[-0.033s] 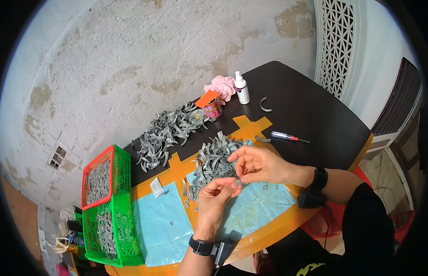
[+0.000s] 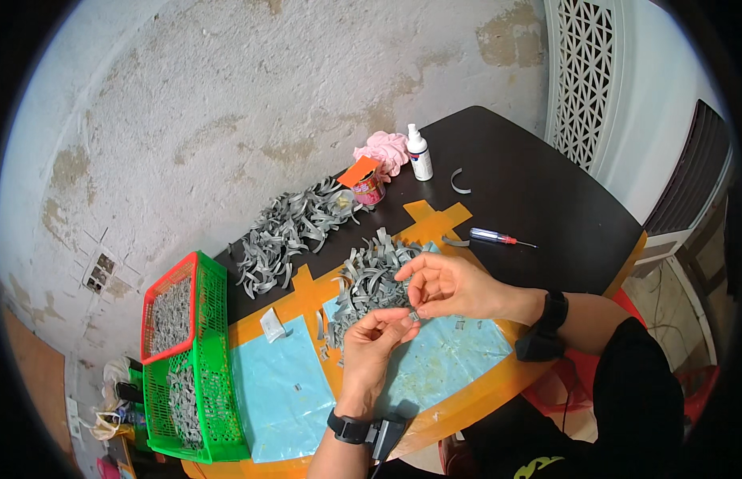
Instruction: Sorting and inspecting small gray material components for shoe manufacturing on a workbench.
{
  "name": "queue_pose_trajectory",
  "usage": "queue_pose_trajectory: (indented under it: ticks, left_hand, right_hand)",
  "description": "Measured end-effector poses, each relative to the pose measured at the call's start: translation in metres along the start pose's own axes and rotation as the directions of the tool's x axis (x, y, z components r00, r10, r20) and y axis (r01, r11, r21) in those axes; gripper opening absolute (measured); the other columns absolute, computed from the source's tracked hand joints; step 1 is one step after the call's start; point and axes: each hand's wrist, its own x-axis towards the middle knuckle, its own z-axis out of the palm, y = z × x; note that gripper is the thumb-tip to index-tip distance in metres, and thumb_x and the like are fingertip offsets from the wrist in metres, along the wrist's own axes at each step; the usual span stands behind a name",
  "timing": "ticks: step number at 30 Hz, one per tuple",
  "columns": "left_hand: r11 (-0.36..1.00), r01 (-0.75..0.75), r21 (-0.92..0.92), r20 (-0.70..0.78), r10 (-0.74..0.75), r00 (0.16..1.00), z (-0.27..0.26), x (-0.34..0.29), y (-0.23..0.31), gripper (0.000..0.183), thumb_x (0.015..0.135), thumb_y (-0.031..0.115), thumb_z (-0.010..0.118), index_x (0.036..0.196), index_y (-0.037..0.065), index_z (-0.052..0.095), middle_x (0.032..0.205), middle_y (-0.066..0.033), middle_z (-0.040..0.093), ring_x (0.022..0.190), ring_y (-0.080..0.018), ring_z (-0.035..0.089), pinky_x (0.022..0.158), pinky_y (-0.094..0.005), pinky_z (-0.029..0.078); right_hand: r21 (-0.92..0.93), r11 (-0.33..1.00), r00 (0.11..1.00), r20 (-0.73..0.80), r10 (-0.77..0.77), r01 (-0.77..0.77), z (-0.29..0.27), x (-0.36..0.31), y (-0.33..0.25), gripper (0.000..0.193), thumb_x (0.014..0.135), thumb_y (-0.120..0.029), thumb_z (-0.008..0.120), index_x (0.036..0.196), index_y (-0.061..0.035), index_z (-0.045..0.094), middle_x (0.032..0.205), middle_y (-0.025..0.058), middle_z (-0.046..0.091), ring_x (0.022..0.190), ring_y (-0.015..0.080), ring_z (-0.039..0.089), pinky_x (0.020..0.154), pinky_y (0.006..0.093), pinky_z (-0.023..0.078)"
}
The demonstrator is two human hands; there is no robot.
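My left hand (image 2: 372, 355) is closed, thumb and forefinger pinching a small grey piece (image 2: 414, 317) over the front of the table. My right hand (image 2: 459, 289) meets it from the right, its thumb and forefinger pressed together at the same piece, the other fingers loosely curled. Just beyond both hands lies a heap of curved grey strips (image 2: 371, 279), partly hidden by my fingers. Under the hands a light blue sheet (image 2: 443, 363) is spread, with a few tiny grey bits on it. The piece is too small to show its exact kind.
A second strip pile (image 2: 287, 231) lies farther left. Green and red baskets (image 2: 215, 351) holding grey pieces stand at the left edge. Behind are a pink tin (image 2: 369, 191), a white spray bottle (image 2: 419, 153) and a pink cloth (image 2: 387, 150). A screwdriver (image 2: 498, 237) lies right.
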Motion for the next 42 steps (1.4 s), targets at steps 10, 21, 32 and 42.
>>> queue_pose_trajectory:
  ticks: [10, 21, 32, 42]
  left_hand:
    - [0.966, -0.161, 0.203, 0.018, 0.161, 0.987, -0.002, 0.002, -0.004, 0.012, 0.084, -0.005, 0.062, 0.096, -0.003, 0.065, 0.087, -0.0088, 0.068, 0.080, -0.0141, 0.066, 0.076, -0.0245, 0.054]
    - [0.689, -0.380, 0.617, 0.046, 0.450, 0.892, 0.009, -0.004, -0.005, 0.013, 0.082, -0.005, 0.064, 0.093, -0.003, 0.059, 0.085, -0.0061, 0.066, 0.077, -0.0121, 0.066, 0.073, -0.0243, 0.054]
    - [0.642, -0.351, 0.682, -0.024, 0.499, 0.866, 0.019, -0.007, -0.004, 0.014, 0.078, -0.003, 0.066, 0.092, 0.000, 0.063, 0.085, -0.0081, 0.067, 0.074, -0.0137, 0.067, 0.070, -0.0251, 0.054]
    - [0.685, -0.362, 0.633, -0.066, 0.514, 0.856, 0.019, -0.005, -0.006, 0.032, 0.076, -0.005, 0.065, 0.102, 0.000, 0.047, 0.081, -0.0060, 0.063, 0.073, -0.0124, 0.064, 0.070, -0.0239, 0.053]
  right_hand:
    - [-0.067, 0.998, 1.000, 0.013, 0.014, -0.014, -0.002, 0.001, 0.008, 0.048, 0.081, 0.007, 0.062, 0.124, -0.0012, 0.043, 0.094, 0.0053, 0.055, 0.087, 0.0081, 0.057, 0.080, 0.0236, 0.048]
    - [-0.079, 0.994, 0.995, -0.071, -0.076, 0.070, 0.004, 0.001, 0.017, 0.060, 0.078, 0.008, 0.061, 0.131, -0.0045, 0.035, 0.093, 0.0049, 0.053, 0.084, 0.0072, 0.055, 0.075, 0.0214, 0.047]
    - [-0.134, 0.980, 0.972, -0.163, -0.169, 0.148, 0.016, -0.005, 0.014, 0.061, 0.078, 0.011, 0.059, 0.133, -0.0036, 0.035, 0.099, 0.0066, 0.050, 0.084, 0.0085, 0.054, 0.078, 0.0232, 0.046]
    - [-0.220, 0.968, 0.982, -0.115, -0.149, 0.121, 0.016, -0.005, 0.016, 0.055, 0.081, 0.009, 0.057, 0.131, -0.0039, 0.038, 0.101, 0.0084, 0.058, 0.085, 0.0081, 0.054, 0.081, 0.0247, 0.046]
